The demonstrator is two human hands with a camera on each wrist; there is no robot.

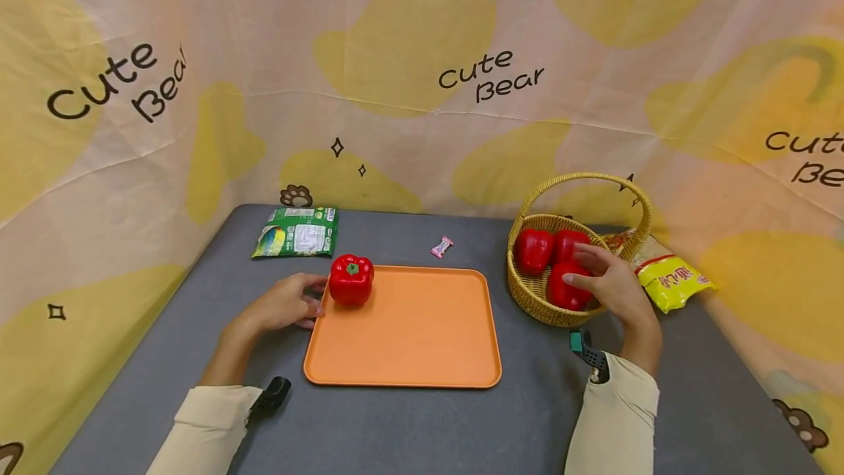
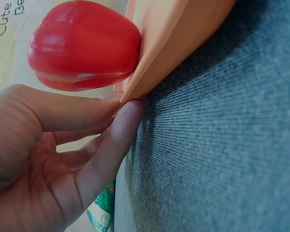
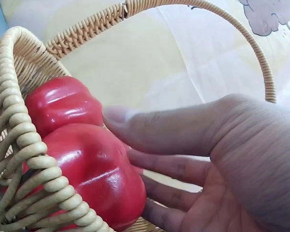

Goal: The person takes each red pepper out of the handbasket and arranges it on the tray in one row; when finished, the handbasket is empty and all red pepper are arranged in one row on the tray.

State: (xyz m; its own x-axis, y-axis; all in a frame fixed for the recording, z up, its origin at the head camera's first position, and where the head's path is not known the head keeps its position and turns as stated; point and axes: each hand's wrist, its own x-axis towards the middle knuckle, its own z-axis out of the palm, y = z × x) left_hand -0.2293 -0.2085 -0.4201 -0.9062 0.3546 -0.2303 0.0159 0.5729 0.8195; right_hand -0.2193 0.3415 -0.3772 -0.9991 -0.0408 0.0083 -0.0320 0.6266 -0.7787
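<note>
The grey table [image 1: 409, 431] lay in front of you, walled on three sides by a yellow-patched "Cute Bear" cloth backdrop [image 1: 409, 42]. At its middle sat the orange tray [image 1: 422, 336], with one red bell pepper [image 1: 352, 279] standing upright on its far left corner. To the right of the tray, apart from it, stood the wicker basket [image 1: 527, 292] with its arched handle, holding three more red peppers [image 1: 534, 250] packed together.

Your right hand [image 1: 609, 284] was over the near side of the basket, fingers relaxed and spread, open around the nearest pepper [image 3: 94, 176]; the wrist view showed the thumb over its top and the fingers behind it, but not a firm grip. The basket's rim stood between your wrist and that pepper.

Your left hand [image 1: 286, 304] rested on the table just beside the tray's left edge, fingers loosely extended and holding nothing; its fingertips [image 2: 130, 108] touched the tray's rim directly below the lone pepper.

Behind the basket lay a yellow snack packet [image 1: 672, 281], partly hidden by the rim. At the far left lay a green packet [image 1: 297, 232], and beyond the tray a small pink wrapped candy [image 1: 442, 246].
</note>
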